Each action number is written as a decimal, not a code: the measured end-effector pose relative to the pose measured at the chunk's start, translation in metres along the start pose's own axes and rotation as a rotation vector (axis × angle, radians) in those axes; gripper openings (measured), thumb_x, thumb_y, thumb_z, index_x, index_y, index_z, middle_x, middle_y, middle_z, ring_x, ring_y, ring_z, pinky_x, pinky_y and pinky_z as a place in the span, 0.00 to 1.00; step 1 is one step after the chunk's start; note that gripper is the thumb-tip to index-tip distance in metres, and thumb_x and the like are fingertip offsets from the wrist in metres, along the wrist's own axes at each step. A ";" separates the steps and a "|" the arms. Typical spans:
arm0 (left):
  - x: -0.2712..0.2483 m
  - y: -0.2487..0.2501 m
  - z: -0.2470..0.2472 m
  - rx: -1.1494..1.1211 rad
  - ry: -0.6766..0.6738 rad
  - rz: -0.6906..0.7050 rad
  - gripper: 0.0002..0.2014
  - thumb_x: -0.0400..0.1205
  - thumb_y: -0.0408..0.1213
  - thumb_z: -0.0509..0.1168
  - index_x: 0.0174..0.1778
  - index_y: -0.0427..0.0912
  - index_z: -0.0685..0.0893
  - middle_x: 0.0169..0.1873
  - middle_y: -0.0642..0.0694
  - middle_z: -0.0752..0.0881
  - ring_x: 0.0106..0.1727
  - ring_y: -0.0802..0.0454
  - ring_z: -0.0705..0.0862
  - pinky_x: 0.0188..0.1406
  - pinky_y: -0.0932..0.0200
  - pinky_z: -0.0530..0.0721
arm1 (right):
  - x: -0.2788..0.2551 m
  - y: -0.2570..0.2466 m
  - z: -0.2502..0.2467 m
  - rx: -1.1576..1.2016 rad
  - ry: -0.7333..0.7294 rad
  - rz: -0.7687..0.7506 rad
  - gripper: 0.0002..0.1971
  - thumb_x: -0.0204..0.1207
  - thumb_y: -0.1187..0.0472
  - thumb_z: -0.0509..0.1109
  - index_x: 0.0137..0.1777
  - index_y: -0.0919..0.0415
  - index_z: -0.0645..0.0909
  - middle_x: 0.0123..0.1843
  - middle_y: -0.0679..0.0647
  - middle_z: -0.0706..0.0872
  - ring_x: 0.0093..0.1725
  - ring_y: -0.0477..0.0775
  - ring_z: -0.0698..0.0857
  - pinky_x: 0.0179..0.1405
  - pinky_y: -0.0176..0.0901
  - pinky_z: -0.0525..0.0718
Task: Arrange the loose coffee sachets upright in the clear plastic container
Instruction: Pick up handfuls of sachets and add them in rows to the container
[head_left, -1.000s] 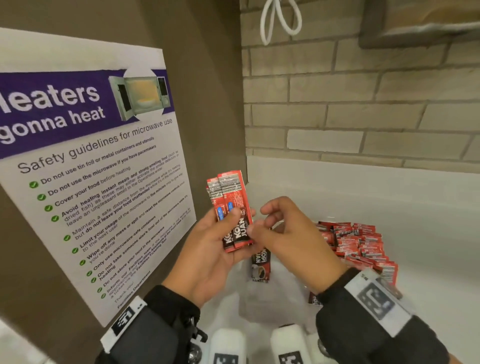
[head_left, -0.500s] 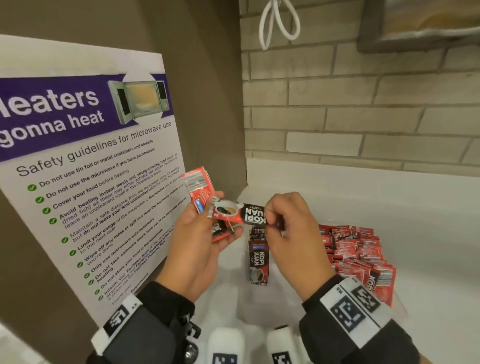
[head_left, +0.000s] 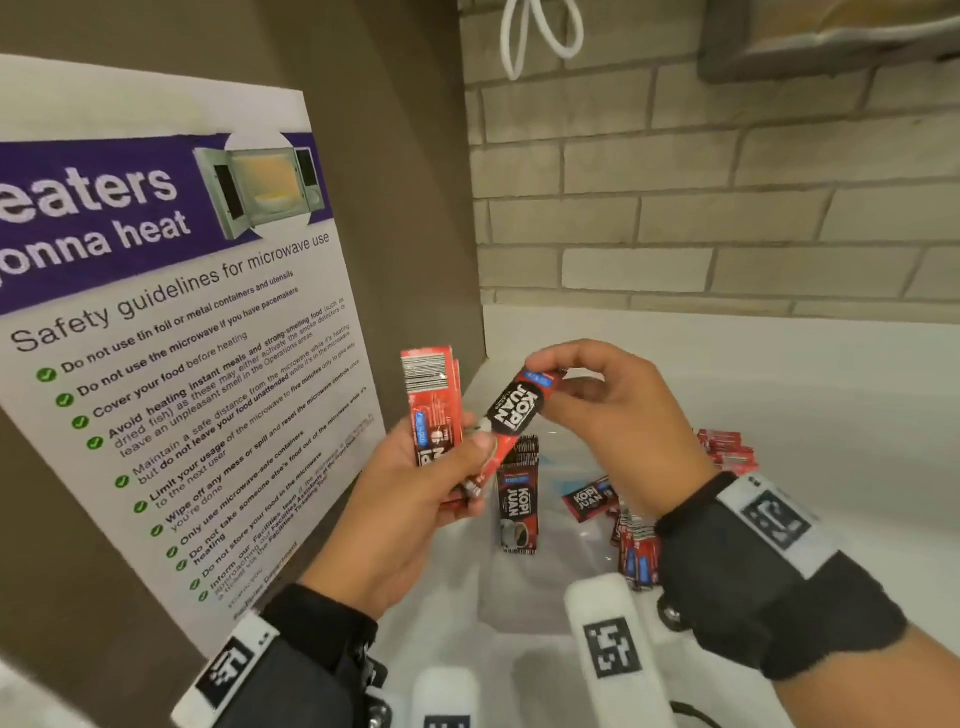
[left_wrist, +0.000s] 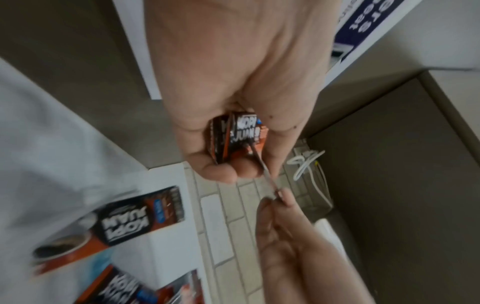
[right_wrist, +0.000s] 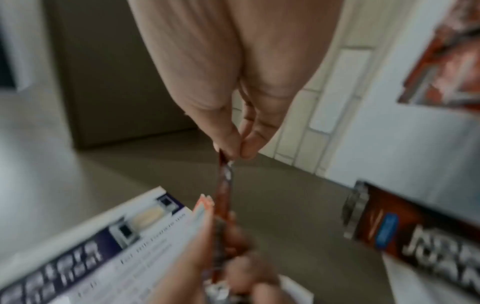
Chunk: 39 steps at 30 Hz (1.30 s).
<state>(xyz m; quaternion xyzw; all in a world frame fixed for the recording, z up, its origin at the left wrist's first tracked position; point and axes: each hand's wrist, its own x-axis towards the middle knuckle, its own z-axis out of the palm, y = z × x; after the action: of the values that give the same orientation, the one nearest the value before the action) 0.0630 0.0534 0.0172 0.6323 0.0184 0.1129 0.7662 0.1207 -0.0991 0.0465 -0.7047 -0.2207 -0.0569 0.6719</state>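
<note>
My left hand grips a small upright stack of red coffee sachets, seen end-on in the left wrist view. My right hand pinches the top end of one tilted sachet whose lower end rests against the left thumb; the right wrist view shows that sachet edge-on. Below the hands a single sachet stands upright inside the clear plastic container. Loose sachets lie heaped to the right, partly hidden by my right wrist.
A microwave safety poster leans on the brown panel at left. A brick wall rises behind the white counter. One sachet lies flat by the container, and a white cable loop hangs above.
The right hand drew one sachet off the left hand's stack, turned it sideways, then tilted it downward toward the left thumb. The left hand's stack swung back upright.
</note>
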 end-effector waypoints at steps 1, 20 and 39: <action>-0.002 -0.004 0.002 0.034 -0.041 0.001 0.11 0.71 0.37 0.71 0.48 0.44 0.81 0.27 0.53 0.84 0.27 0.60 0.80 0.29 0.63 0.82 | -0.001 0.000 0.001 0.106 0.010 0.072 0.15 0.72 0.76 0.68 0.48 0.56 0.86 0.49 0.53 0.87 0.46 0.52 0.87 0.55 0.44 0.85; -0.004 -0.044 -0.015 0.076 0.226 -0.084 0.09 0.79 0.40 0.70 0.39 0.48 0.74 0.23 0.53 0.71 0.23 0.59 0.69 0.28 0.61 0.75 | -0.024 0.043 0.011 -0.615 -0.192 0.246 0.09 0.67 0.64 0.78 0.43 0.58 0.81 0.37 0.50 0.83 0.39 0.51 0.82 0.32 0.31 0.75; -0.016 -0.077 -0.005 0.177 0.152 -0.187 0.09 0.76 0.31 0.73 0.46 0.45 0.79 0.26 0.50 0.77 0.25 0.57 0.75 0.24 0.66 0.77 | -0.020 0.064 0.024 -0.858 -0.335 0.464 0.21 0.71 0.54 0.76 0.56 0.63 0.71 0.47 0.57 0.81 0.49 0.57 0.85 0.42 0.41 0.80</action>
<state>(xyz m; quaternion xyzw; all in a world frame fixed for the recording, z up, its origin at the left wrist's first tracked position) 0.0581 0.0417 -0.0608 0.6825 0.1451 0.0863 0.7111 0.1220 -0.0805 -0.0222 -0.9468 -0.1198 0.1219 0.2726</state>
